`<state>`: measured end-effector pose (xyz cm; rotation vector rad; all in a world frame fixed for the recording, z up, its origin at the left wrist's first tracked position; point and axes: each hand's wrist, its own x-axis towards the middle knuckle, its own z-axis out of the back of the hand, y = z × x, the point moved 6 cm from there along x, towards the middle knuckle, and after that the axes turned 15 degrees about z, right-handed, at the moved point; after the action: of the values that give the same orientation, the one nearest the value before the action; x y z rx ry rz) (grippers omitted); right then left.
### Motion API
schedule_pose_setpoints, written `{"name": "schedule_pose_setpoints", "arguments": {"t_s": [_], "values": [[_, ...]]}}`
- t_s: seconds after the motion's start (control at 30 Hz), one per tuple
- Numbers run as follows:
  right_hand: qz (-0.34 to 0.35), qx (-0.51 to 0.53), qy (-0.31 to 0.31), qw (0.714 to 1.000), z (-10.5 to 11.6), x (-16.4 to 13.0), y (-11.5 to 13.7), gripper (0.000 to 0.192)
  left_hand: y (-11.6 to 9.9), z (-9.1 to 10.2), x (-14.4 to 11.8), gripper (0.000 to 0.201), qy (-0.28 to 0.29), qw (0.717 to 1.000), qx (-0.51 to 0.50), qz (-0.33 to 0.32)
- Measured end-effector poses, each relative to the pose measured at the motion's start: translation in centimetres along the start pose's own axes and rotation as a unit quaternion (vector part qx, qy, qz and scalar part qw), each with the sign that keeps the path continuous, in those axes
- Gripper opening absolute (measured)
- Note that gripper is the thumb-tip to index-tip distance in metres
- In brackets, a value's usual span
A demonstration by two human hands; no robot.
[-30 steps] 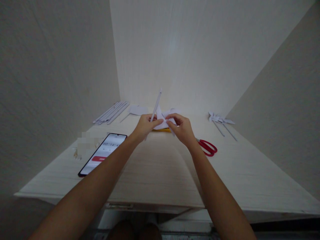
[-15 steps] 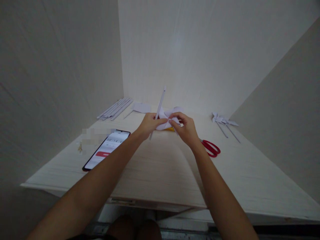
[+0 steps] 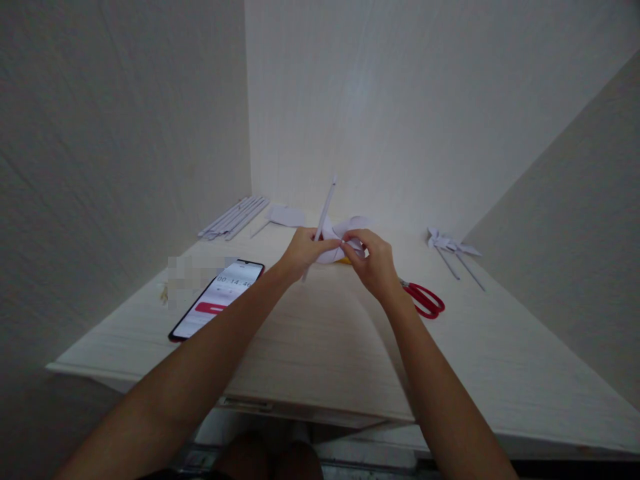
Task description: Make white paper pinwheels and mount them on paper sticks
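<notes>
Above the middle of the table, both hands hold a white paper pinwheel [image 3: 331, 255] with curved blades. My left hand [image 3: 303, 253] is closed, its thumb pressed near the pinwheel's centre, and a thin white paper stick [image 3: 326, 207] slants up between its thumb and fingers. With thumb and forefinger together, my right hand [image 3: 371, 257] pinches at the centre of the pinwheel. Whether a small pin sits in that pinch is too small to tell. Something yellow [image 3: 346, 261] lies partly hidden beneath the pinwheel.
Red-handled scissors [image 3: 425, 300] lie beside my right wrist. A phone [image 3: 215, 300] with a running timer rests near my left forearm. Several paper sticks [image 3: 235, 219] and a white paper piece [image 3: 287, 215] lie at the back left. Finished-looking pinwheels [image 3: 447, 245] lie at the right.
The view has shifted slightly, so everything sits a little further right. Both hands keep their hold on the pinwheel, with the right fingers' pinch at its centre barely changed.
</notes>
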<state>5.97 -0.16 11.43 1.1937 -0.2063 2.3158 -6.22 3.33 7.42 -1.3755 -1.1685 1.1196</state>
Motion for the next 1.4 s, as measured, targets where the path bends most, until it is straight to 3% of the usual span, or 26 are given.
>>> {"name": "schedule_pose_setpoints", "arguments": {"t_s": [0.53, 0.77, 0.97, 1.1, 1.2, 1.3, 1.4], "values": [[0.025, 0.032, -0.033, 0.999, 0.4, 0.3, 0.8, 0.012, 0.0, -0.2, 0.1, 0.025, 0.006, 0.999, -0.030, -0.034], [0.000, -0.089, -0.070, 0.994, 0.5, -0.1, 0.8, 0.012, -0.4, -0.2, -0.3, 0.021, -0.022, 0.998, -0.053, -0.033], [0.008, -0.160, -0.112, 0.981, 1.4, 0.0, 2.3, 0.008, -0.3, 0.3, -0.1, 0.017, -0.054, 0.997, -0.038, -0.044], [0.033, -0.088, -0.183, 0.979, 2.9, 0.3, 3.2, 0.007, -0.2, 0.4, -0.1, 0.018, -0.057, 0.997, -0.047, -0.033], [0.007, 0.026, -0.228, 0.973, 3.6, 0.4, 2.4, 0.010, -0.2, 0.4, 0.0, 0.019, -0.057, 0.997, -0.047, -0.027], [-0.046, 0.076, -0.225, 0.970, 3.7, 0.3, 1.2, 0.014, -0.2, 0.4, 0.1, 0.019, -0.062, 0.997, -0.037, -0.033], [-0.084, 0.046, -0.195, 0.976, 3.7, 0.2, 0.3, 0.015, -0.3, 0.5, 0.0, 0.020, -0.064, 0.997, -0.031, -0.037]]}}
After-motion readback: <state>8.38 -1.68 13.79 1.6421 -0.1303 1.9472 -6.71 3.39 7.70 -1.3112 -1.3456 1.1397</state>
